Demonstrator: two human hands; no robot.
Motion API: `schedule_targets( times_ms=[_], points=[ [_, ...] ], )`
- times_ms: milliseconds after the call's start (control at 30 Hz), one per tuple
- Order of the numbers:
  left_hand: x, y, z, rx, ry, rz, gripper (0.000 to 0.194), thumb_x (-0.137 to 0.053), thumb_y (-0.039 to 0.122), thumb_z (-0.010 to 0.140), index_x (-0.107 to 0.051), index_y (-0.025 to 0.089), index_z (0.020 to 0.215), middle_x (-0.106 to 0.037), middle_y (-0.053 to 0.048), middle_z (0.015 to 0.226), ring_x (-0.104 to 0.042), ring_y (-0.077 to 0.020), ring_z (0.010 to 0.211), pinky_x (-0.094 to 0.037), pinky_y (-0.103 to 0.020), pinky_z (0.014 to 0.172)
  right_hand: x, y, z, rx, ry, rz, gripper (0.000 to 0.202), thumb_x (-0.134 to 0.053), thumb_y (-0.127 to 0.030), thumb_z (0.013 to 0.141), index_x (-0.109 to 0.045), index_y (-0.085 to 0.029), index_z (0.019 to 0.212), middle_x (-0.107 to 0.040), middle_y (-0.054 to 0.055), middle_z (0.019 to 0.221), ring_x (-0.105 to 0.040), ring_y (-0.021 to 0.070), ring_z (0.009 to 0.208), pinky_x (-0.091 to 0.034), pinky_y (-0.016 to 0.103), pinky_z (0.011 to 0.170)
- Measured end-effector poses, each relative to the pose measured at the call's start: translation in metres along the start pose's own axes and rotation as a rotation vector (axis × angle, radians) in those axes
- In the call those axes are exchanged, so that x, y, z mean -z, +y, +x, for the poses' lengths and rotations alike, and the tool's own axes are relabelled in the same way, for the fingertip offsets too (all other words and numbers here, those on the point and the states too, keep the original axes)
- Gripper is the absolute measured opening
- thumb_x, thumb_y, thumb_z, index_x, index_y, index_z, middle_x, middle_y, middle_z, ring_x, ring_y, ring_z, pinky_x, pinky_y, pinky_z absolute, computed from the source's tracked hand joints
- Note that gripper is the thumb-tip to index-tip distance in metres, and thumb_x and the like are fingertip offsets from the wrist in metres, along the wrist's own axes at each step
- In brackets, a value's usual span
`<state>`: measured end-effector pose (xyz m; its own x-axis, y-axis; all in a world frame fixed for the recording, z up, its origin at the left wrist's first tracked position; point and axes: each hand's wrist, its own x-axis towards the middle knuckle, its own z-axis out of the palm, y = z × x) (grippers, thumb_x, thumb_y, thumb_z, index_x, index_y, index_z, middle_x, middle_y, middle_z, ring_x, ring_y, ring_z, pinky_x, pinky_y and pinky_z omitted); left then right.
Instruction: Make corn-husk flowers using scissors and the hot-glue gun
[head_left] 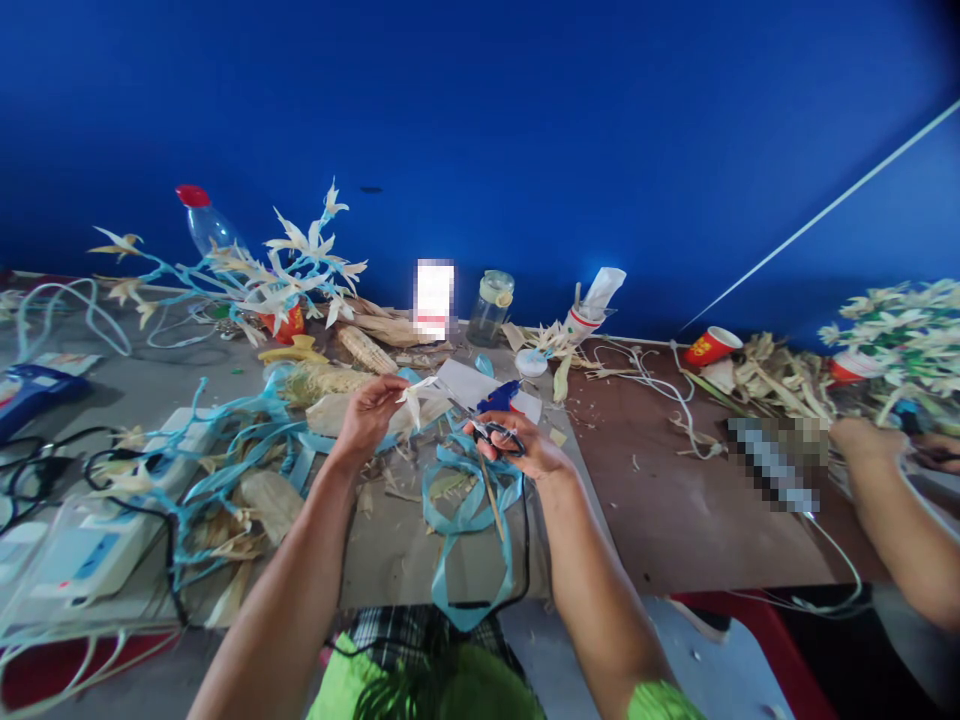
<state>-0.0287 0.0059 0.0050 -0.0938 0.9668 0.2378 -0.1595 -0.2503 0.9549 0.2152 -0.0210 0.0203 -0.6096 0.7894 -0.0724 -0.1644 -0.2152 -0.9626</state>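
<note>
My left hand (377, 405) pinches a small pale husk flower (414, 398) over the middle of the table. Beside it on the right, my right hand (517, 445) is wrapped round black-handled scissors (498, 438), their blades pointing up and left toward the flower. A thin stick (493, 500) slants down beneath my right hand. Blue ribbon (474, 570) lies in loops below and hangs over the front edge. Just behind my right hand sits a dark blue tool (499, 397), near a white sheet (466, 382).
Flower branches (300, 250), a corn cob (365, 350) and a clear jar (490, 308) stand or lie at the back. A power strip (97, 550) with cables is at left. At right are a red cup (712, 346), a pixelated device (772, 465) and another person's arm (892, 510).
</note>
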Motion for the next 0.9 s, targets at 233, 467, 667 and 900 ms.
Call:
schedule_targets(
  times_ms=[233, 467, 667, 900],
  points=[
    [0.0, 0.003, -0.001, 0.047, -0.002, 0.001, 0.016, -0.069, 0.02, 0.056, -0.066, 0.017, 0.072, -0.065, -0.002, 0.076, -0.057, -0.0166, 0.076, -0.043, -0.029, 0.074, -0.004, -0.005, -0.001, -0.022, 0.011, 0.02, 0.053, -0.074, -0.048, 0.063, -0.063, -0.01, 0.098, -0.053, -0.001, 0.057, -0.041, 0.0087, 0.055, -0.024, 0.023, 0.051],
    [-0.002, 0.008, -0.002, 0.058, 0.009, -0.072, 0.016, -0.071, 0.018, 0.054, -0.068, 0.017, 0.069, -0.065, -0.003, 0.075, -0.057, -0.0172, 0.076, -0.043, -0.029, 0.074, -0.006, -0.005, -0.002, -0.023, 0.011, 0.02, 0.045, -0.075, -0.043, 0.064, -0.065, -0.012, 0.094, -0.052, -0.002, 0.057, -0.041, 0.0071, 0.053, -0.027, 0.022, 0.05],
    [-0.001, 0.004, -0.002, 0.096, -0.002, -0.154, 0.017, -0.074, 0.017, 0.053, -0.068, 0.018, 0.069, -0.065, -0.003, 0.075, -0.057, -0.0155, 0.072, -0.043, -0.028, 0.07, 0.003, 0.003, -0.001, -0.067, 0.081, -0.025, 0.031, -0.074, -0.027, 0.065, -0.068, -0.015, 0.092, -0.057, -0.001, 0.063, -0.046, 0.0068, 0.053, -0.034, 0.02, 0.05],
    [0.001, -0.008, 0.001, 0.133, 0.036, -0.223, 0.022, -0.078, 0.022, 0.055, -0.067, 0.017, 0.074, -0.064, 0.0, 0.07, -0.056, -0.0116, 0.065, -0.042, -0.024, 0.064, -0.004, 0.011, 0.014, -0.018, 0.259, -0.312, 0.037, -0.065, -0.03, 0.07, -0.065, -0.013, 0.103, -0.061, -0.001, 0.065, -0.053, 0.0102, 0.058, -0.045, 0.025, 0.061]
  ],
)
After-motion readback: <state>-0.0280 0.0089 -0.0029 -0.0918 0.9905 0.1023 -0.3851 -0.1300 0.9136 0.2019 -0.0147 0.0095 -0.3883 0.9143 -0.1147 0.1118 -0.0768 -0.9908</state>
